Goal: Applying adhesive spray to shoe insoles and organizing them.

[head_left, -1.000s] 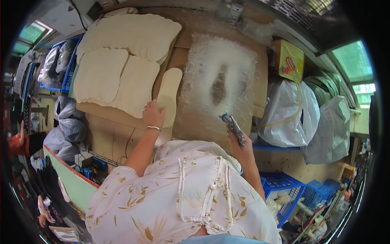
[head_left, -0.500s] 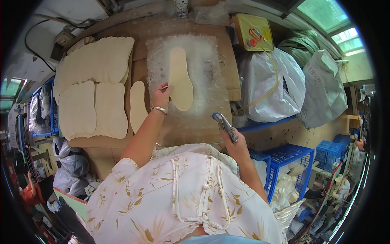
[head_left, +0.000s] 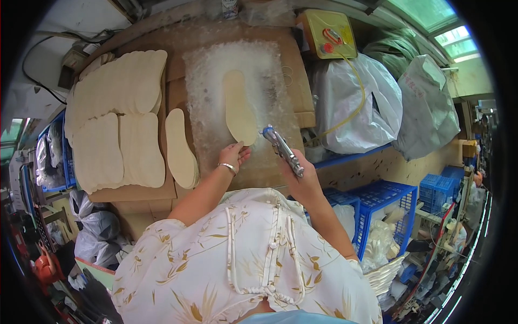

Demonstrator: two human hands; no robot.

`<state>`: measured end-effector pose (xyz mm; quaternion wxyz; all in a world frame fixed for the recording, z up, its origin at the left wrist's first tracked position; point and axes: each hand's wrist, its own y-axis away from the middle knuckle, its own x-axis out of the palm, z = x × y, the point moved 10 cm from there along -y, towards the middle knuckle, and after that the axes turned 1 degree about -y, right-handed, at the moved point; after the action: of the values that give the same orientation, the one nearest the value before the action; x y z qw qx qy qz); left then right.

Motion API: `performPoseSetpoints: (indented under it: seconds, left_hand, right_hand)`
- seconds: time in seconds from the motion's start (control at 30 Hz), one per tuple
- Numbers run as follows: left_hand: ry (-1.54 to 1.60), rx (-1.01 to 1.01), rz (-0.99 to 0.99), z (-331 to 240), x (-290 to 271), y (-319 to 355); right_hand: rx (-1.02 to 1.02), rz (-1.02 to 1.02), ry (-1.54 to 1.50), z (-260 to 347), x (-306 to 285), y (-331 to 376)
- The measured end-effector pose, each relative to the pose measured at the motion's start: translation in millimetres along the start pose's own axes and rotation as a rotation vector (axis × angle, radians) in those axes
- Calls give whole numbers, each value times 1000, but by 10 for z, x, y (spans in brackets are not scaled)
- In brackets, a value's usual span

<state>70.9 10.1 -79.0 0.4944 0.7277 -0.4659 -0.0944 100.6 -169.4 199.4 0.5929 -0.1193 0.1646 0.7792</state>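
A cream insole (head_left: 239, 108) lies on the white, residue-coated patch (head_left: 208, 102) in the middle of the work surface. At its wide near end, my left hand (head_left: 236, 155) pinches the edge between thumb and fingers, a metal bangle on the wrist. My right hand (head_left: 302, 175) is wrapped round a metal spray gun (head_left: 284, 151), whose blue-tipped nozzle points at the insole's near right edge, a small gap away. A single insole (head_left: 181, 151) rests on the cardboard left of the patch. Further left, overlapping insoles (head_left: 116, 89) are laid out in rows.
A yellow can (head_left: 326, 35) with a hose stands at the back right, above a large white plastic bag (head_left: 353, 110). Beside it sits a grey bag (head_left: 429, 110). Blue crates (head_left: 386, 194) with plastic-wrapped contents stand low on my right. A small can (head_left: 230, 8) is at the far edge.
My left hand has moved from the insole's left side to its near end. My right hand has brought the spray gun up and left, closer to the insole. The view has shifted slightly.
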Motion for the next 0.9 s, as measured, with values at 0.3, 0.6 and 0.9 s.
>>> performPoseSetpoints:
  seconds: [0.3, 0.6, 0.9]
  left_hand:
    - [29, -5, 45, -24, -23, -19]
    - [0, -28, 66, -50, 3, 13]
    - [-13, -33, 72, -47, -1, 5]
  right_hand:
    - [-11, -77, 83, 238, 109, -297]
    - [26, -99, 79, 178, 118, -285]
    - [22, -53, 114, 173, 110, -203]
